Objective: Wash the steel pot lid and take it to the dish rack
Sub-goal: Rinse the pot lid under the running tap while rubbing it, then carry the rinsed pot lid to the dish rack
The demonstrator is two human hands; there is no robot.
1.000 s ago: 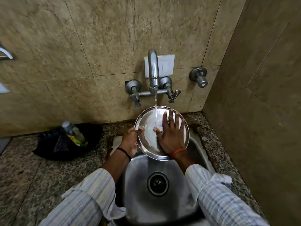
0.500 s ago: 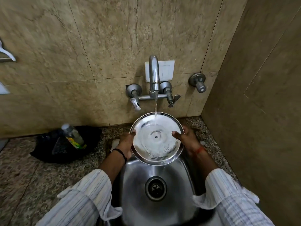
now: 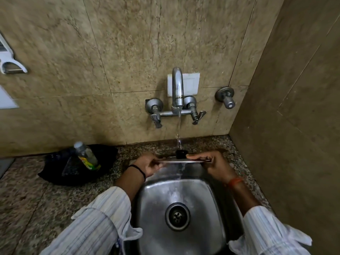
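Observation:
The steel pot lid (image 3: 181, 161) is held level over the back of the sink, so I see only its thin edge and the black knob (image 3: 180, 153) on top. My left hand (image 3: 150, 164) grips its left rim and my right hand (image 3: 211, 164) grips its right rim. Water runs from the tap (image 3: 177, 89) in a thin stream onto the knob. The dish rack is out of view.
The steel sink (image 3: 158, 208) with its drain (image 3: 177, 216) lies below the lid. A black bag holding a clear bottle (image 3: 86, 155) sits on the granite counter (image 3: 27, 199) at left. A tiled wall stands close on the right.
The lid has tipped from facing me to lying level, knob up under the stream. My right hand left its inner face and now holds the right rim.

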